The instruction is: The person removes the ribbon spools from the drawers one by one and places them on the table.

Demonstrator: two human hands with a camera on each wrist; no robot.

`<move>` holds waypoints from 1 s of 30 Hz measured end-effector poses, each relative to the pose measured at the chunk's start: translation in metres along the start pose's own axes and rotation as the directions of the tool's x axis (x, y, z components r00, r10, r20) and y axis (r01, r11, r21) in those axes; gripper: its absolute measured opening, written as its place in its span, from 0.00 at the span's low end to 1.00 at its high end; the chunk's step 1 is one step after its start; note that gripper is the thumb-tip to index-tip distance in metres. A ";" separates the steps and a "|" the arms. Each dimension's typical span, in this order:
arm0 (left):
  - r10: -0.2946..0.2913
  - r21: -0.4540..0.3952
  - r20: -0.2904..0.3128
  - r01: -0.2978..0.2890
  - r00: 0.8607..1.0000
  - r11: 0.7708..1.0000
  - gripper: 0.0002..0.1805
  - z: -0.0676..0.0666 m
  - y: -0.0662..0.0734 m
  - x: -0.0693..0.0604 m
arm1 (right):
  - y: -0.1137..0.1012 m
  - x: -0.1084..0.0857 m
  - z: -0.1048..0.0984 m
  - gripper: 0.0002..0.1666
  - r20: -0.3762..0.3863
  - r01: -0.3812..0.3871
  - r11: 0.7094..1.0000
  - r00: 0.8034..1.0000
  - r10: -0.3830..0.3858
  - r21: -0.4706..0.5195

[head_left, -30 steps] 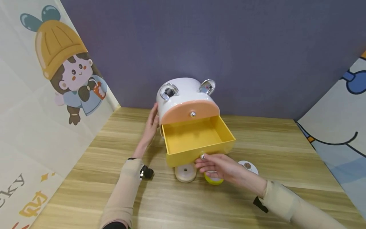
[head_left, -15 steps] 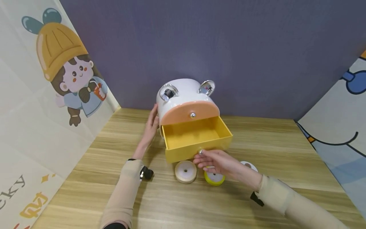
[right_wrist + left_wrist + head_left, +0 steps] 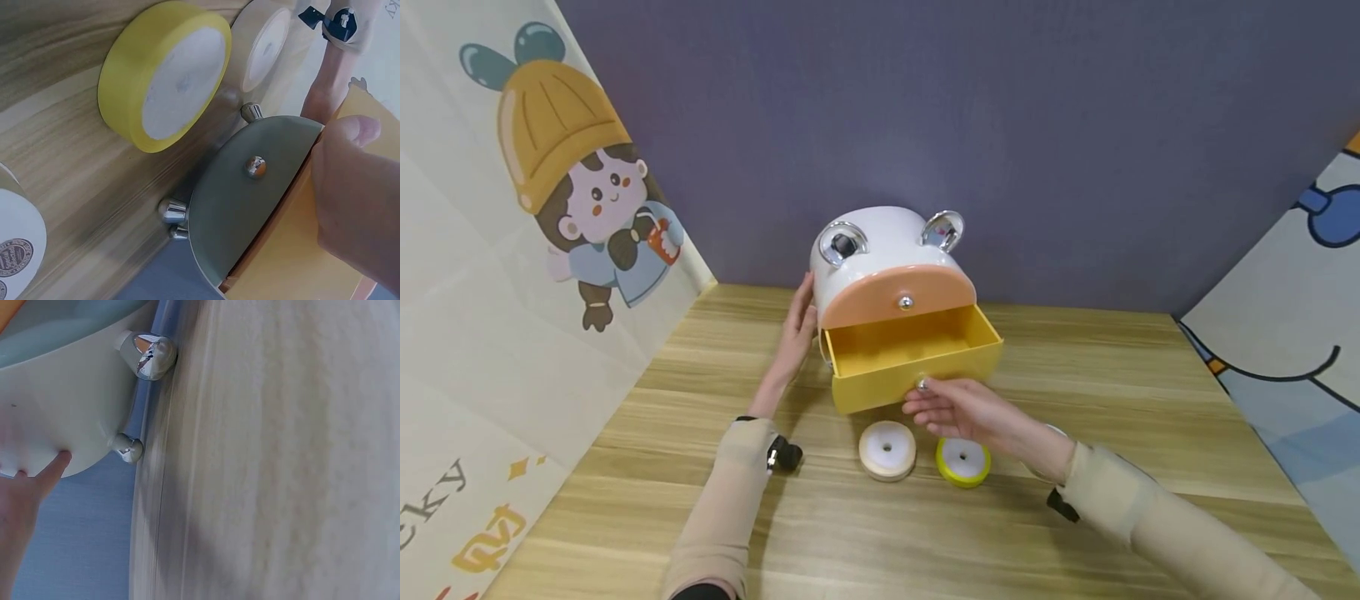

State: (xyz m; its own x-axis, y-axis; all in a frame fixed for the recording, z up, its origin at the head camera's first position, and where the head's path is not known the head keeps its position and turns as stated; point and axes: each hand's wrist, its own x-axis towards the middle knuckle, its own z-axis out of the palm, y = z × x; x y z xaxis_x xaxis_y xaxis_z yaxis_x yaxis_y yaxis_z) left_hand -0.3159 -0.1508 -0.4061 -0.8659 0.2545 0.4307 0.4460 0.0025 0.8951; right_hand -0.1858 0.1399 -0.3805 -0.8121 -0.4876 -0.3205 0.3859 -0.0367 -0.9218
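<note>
A white rounded box (image 3: 880, 233) with silver ears and an orange top drawer front (image 3: 891, 293) stands near the back wall. Its yellow drawer (image 3: 880, 385) is partly pulled out, and no contents show inside. The right hand (image 3: 966, 408) pinches the small silver knob (image 3: 922, 384) on that drawer, other fingers below it. Against the box's left side rests the left hand (image 3: 793, 333), fingers extended; the left wrist view shows fingertips of the left hand (image 3: 22, 494) touching the white shell (image 3: 62, 412). A greenish lower front (image 3: 250, 206) shows under the drawer in the right wrist view.
In front of the box lie a cream roll (image 3: 887, 451) and a yellow roll (image 3: 963, 462) on the wooden table (image 3: 850, 542). A white round item (image 3: 19, 244) is mostly hidden by the right forearm in the head view. A dark wall (image 3: 1000, 125) stands behind.
The yellow drawer has slid part of the way into the box, with the right hand moving along on its knob. The left hand has stayed on the box's side.
</note>
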 end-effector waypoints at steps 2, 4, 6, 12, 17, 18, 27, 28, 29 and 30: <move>0.001 0.004 0.000 -0.001 1.000 1.000 0.30 0.000 0.000 0.000 | -0.001 0.002 0.000 0.27 -0.001 0.001 1.000 1.000 -0.001 0.004; 0.000 0.006 0.002 0.000 1.000 1.000 0.30 -0.001 -0.001 0.000 | -0.002 0.004 0.000 0.27 0.003 0.004 1.000 1.000 -0.004 0.008; -0.002 0.005 0.006 0.002 1.000 1.000 0.30 -0.001 -0.001 0.001 | -0.003 0.006 0.000 0.27 0.005 0.006 1.000 1.000 -0.006 0.015; -0.004 -0.012 0.015 0.004 1.000 1.000 0.30 -0.001 -0.001 0.001 | -0.007 0.012 0.000 0.23 -0.004 -0.003 0.999 1.000 0.004 0.040; -0.008 -0.026 0.015 0.009 1.000 1.000 0.30 -0.001 -0.003 0.002 | -0.010 0.017 0.001 0.22 -0.018 -0.011 0.998 1.000 0.013 0.062; -0.008 -0.027 0.015 0.009 1.000 1.000 0.30 -0.001 -0.004 0.002 | -0.011 0.018 0.000 0.22 -0.019 -0.012 0.998 1.000 0.013 0.065; -0.004 -0.009 0.011 0.004 1.000 1.000 0.30 -0.002 -0.002 0.002 | -0.014 0.027 -0.002 0.19 -0.010 -0.013 0.999 1.000 0.014 0.048; -0.004 -0.008 0.010 0.005 1.000 1.000 0.30 -0.002 -0.003 0.002 | -0.014 0.028 -0.002 0.19 -0.009 -0.011 0.999 1.000 0.012 0.041; -0.005 -0.010 0.008 0.006 1.000 1.000 0.30 -0.002 -0.006 0.003 | -0.015 0.029 -0.002 0.19 -0.010 -0.011 0.999 1.000 0.012 0.036; -0.003 -0.011 0.006 0.003 1.000 1.000 0.30 -0.003 -0.009 0.003 | -0.015 0.030 -0.002 0.20 -0.009 -0.008 1.000 1.000 0.009 0.030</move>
State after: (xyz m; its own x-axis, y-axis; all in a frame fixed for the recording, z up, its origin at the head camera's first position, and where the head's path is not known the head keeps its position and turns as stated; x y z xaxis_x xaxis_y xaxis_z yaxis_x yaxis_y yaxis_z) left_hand -0.3237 -0.1530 -0.4125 -0.8660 0.2599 0.4272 0.4405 -0.0077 0.8977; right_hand -0.2165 0.1280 -0.3767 -0.8127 -0.4798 -0.3305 0.4054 -0.0584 -0.9123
